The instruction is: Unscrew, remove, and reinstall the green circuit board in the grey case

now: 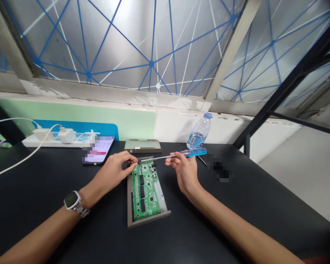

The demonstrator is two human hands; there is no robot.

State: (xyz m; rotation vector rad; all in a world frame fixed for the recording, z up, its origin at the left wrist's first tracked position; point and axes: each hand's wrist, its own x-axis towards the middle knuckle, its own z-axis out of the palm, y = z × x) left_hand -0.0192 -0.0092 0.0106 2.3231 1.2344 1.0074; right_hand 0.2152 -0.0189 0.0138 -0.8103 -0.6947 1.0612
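Observation:
A green circuit board (145,192) lies in an open grey metal case (148,218) on the black table. My right hand (183,169) is closed on a screwdriver with a blue handle (194,152); its metal shaft (156,158) points left to the board's far edge. My left hand (116,169), with a watch on its wrist, pinches at the shaft's tip by that far edge; what is between its fingers is too small to make out.
A grey metal cover (143,146) lies beyond the case. A phone (98,154) rests at the left, a water bottle (199,132) stands at the back right. A white power strip (52,139) with chargers and cables runs along the wall.

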